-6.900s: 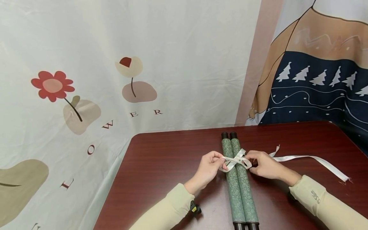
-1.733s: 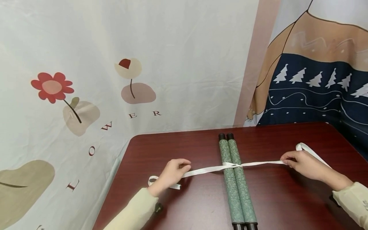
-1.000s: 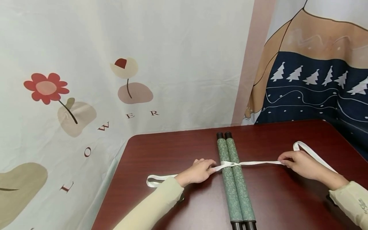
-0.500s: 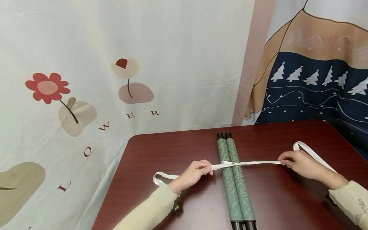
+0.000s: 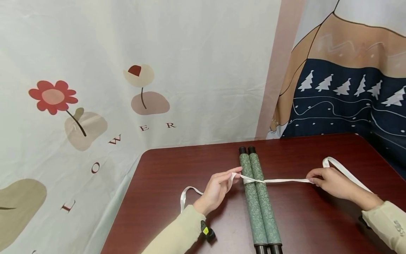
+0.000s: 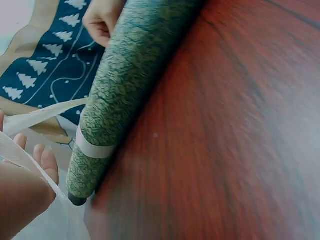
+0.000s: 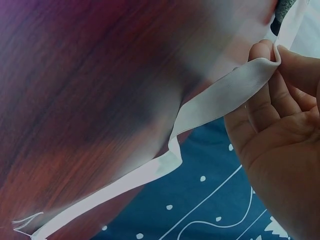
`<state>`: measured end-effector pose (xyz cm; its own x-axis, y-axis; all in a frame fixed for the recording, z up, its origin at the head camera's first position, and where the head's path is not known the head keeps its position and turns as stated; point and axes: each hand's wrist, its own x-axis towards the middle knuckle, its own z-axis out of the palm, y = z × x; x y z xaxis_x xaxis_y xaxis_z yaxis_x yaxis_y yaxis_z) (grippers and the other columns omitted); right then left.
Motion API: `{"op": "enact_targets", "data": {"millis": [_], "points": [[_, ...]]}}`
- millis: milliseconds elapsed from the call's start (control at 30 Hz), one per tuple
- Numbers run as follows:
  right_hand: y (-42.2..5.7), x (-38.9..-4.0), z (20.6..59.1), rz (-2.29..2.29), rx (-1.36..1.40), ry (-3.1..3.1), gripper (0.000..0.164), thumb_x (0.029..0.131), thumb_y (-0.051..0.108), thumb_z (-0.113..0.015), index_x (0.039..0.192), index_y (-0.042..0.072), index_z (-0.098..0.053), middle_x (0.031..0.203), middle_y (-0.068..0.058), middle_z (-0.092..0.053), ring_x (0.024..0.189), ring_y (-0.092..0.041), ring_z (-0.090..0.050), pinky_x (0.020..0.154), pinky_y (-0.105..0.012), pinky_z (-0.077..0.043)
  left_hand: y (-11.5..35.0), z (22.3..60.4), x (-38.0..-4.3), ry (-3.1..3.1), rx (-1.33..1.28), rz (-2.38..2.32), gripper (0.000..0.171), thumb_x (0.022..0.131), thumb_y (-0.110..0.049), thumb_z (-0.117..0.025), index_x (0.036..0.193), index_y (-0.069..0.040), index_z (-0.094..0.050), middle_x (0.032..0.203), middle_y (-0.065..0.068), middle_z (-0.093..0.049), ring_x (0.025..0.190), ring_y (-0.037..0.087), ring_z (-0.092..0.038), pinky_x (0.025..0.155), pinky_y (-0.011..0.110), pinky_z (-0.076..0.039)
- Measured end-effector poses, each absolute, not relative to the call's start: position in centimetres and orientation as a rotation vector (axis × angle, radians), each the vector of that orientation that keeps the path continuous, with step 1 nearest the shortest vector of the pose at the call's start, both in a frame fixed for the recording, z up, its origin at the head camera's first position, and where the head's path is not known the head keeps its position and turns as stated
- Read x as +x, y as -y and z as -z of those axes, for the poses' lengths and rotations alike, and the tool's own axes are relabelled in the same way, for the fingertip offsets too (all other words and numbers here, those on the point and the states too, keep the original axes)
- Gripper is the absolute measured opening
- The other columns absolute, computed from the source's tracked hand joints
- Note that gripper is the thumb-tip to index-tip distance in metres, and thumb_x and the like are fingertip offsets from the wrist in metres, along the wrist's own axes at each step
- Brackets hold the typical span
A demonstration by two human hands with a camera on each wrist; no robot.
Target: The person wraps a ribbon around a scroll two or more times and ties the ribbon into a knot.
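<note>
Two green patterned scrolls [image 5: 263,208] with black end knobs lie side by side on the dark red table [image 5: 177,165]. A white ribbon [image 5: 287,180] is wrapped round them and crosses on top. My left hand [image 5: 217,188] is just left of the scrolls, fingers extended and the ribbon's left part across them. In the left wrist view the ribbon [image 6: 45,114] runs from the scroll [image 6: 107,115] to the fingers at the frame's edge. My right hand [image 5: 336,181] pinches the right part between thumb and forefinger; in the right wrist view its tail [image 7: 110,192] trails away, frayed at the end.
A pale curtain [image 5: 206,70] printed with flowers and letters hangs behind the table. At the right hangs a dark blue cloth [image 5: 336,106] with white trees. A small black device [image 5: 207,233] sits at the left sleeve.
From a crossed bow held close in both hands, the ribbon has become stretched out sideways. My left hand then came in toward the scrolls and just now rose and turned. The right hand stays nearly still.
</note>
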<state>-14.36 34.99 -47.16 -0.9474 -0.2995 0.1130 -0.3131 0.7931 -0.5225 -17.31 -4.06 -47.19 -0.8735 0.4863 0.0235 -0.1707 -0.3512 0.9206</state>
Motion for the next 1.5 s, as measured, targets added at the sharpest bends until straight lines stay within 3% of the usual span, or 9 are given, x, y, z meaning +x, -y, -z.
{"op": "enact_targets", "data": {"millis": [100, 200, 333, 467, 567, 667, 833, 967, 1500], "points": [[-35.0, -14.4, 47.3, -0.860, 0.509, 2.942, 0.014, 0.082, 0.002, -0.067, 0.086, 0.015, -0.068, 0.068, 0.008, -0.060, 0.059, -0.005, -0.048, 0.053, -0.026, -0.045, 3.5, 47.2, -17.5, -1.463, 0.381, -2.311, 0.033, 0.096, -0.016, -0.049, 0.114, 0.008, -0.062, 0.123, 0.016, -0.061, 0.114, 0.034, -0.047, 0.097, 0.036, -0.036], [-35.1, -14.3, 47.4, -0.857, 0.522, 2.933, 0.015, 0.081, 0.002, -0.068, 0.086, 0.016, -0.068, 0.070, 0.008, -0.061, 0.061, -0.005, -0.048, 0.054, -0.026, -0.045, 2.6, 47.3, -17.7, -1.455, 0.340, -2.384, 0.035, 0.096, -0.012, -0.051, 0.116, 0.015, -0.056, 0.107, 0.011, -0.068, 0.109, 0.026, -0.053, 0.102, 0.038, -0.037], [-35.2, -14.2, 47.5, -0.867, 0.536, 2.929, 0.016, 0.080, 0.002, -0.069, 0.088, 0.015, -0.068, 0.073, 0.007, -0.062, 0.062, -0.005, -0.048, 0.055, -0.026, -0.045, 1.4, 47.6, -17.7, -1.602, 0.290, -2.441, 0.041, 0.093, -0.015, -0.058, 0.114, 0.020, -0.055, 0.087, 0.004, -0.069, 0.081, 0.014, -0.059, 0.081, 0.026, -0.048], [-35.2, -14.2, 47.7, -0.886, 0.545, 2.915, 0.015, 0.081, 0.002, -0.068, 0.088, 0.015, -0.068, 0.074, 0.007, -0.063, 0.062, -0.005, -0.048, 0.054, -0.026, -0.045, 0.4, 47.7, -17.7, -1.774, 0.275, -2.475, 0.040, 0.090, -0.017, -0.063, 0.109, 0.018, -0.059, 0.075, 0.002, -0.068, 0.071, 0.013, -0.058, 0.067, 0.020, -0.046], [-35.1, -14.2, 47.8, -0.901, 0.541, 2.900, 0.015, 0.081, 0.002, -0.068, 0.088, 0.015, -0.069, 0.073, 0.007, -0.063, 0.061, -0.004, -0.048, 0.054, -0.025, -0.045, -0.1, 47.8, -17.8, -1.815, 0.303, -2.498, 0.035, 0.090, -0.012, -0.063, 0.109, 0.017, -0.059, 0.075, 0.006, -0.069, 0.082, 0.024, -0.064, 0.072, 0.023, -0.049], [-35.1, -14.1, 47.8, -0.905, 0.543, 2.899, 0.014, 0.081, 0.002, -0.068, 0.088, 0.014, -0.069, 0.074, 0.007, -0.063, 0.061, -0.004, -0.048, 0.053, -0.025, -0.044, -0.5, 47.9, -18.0, -1.812, 0.322, -2.506, 0.031, 0.089, -0.005, -0.061, 0.112, 0.017, -0.058, 0.080, 0.017, -0.068, 0.082, 0.028, -0.065, 0.072, 0.025, -0.051], [-35.1, -14.0, 47.6, -0.901, 0.537, 2.913, 0.013, 0.082, 0.003, -0.069, 0.089, 0.014, -0.068, 0.075, 0.006, -0.064, 0.062, -0.005, -0.048, 0.054, -0.026, -0.045, -1.2, 48.1, -18.2, -1.775, 0.287, -2.554, 0.028, 0.085, 0.004, -0.063, 0.106, 0.022, -0.056, 0.087, 0.036, -0.062, 0.069, 0.022, -0.064, 0.066, 0.024, -0.052], [-34.9, -13.9, 47.5, -0.887, 0.535, 2.908, 0.014, 0.081, 0.003, -0.069, 0.088, 0.015, -0.069, 0.076, 0.007, -0.065, 0.064, -0.005, -0.049, 0.056, -0.026, -0.046, -1.5, 48.4, -18.1, -1.755, 0.238, -2.578, 0.029, 0.083, 0.004, -0.065, 0.102, 0.024, -0.054, 0.090, 0.044, -0.058, 0.060, 0.018, -0.062, 0.060, 0.022, -0.052], [-36.8, -13.4, 45.8, -0.675, 0.446, 2.772, 0.016, 0.078, 0.006, -0.072, 0.093, 0.011, -0.071, 0.084, 0.003, -0.065, 0.067, -0.008, -0.049, 0.056, -0.028, -0.045, -1.9, 49.1, -18.5, -1.766, 0.103, -2.575, 0.023, 0.082, 0.006, -0.066, 0.101, 0.011, -0.054, 0.084, 0.032, -0.064, 0.053, 0.019, -0.059, 0.053, 0.022, -0.052]]}}
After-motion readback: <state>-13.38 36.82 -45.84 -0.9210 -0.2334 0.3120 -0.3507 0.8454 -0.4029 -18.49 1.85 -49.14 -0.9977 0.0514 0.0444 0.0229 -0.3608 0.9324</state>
